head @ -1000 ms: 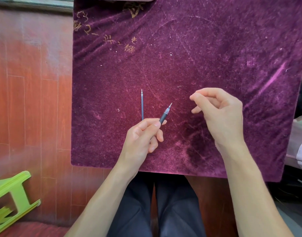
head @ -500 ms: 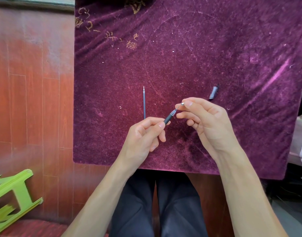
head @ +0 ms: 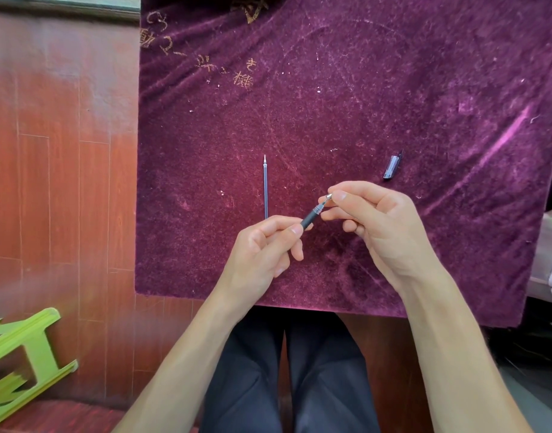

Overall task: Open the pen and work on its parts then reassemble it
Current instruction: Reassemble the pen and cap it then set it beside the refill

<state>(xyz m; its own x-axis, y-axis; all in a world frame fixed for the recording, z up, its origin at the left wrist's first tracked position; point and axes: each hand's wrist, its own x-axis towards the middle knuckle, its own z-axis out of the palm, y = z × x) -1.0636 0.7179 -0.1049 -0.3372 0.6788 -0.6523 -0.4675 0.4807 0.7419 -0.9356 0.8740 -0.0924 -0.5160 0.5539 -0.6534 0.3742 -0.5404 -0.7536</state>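
Partly dismantled: pen open, parts spread on the purple-covered counter [head: 424, 89].
Already off, the cap [head: 392, 164] lies at right and a refill [head: 265, 186] at left. Left hand [head: 262, 251] grips the pen barrel [head: 312, 214]; right hand [head: 384, 226] pinches its metal tip [head: 329, 196], seemingly unscrewing or tightening it. Reassembly looks still ahead.

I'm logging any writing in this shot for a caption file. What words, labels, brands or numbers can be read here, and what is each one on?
Gold characters on the purple velvet cloth, top left: worn and partly creased, cannot be read.
More gold marks at the cloth's top edge: cut off by the frame, cannot be read.
Pen, refill, cap: no print visible.
Green stool: no text.
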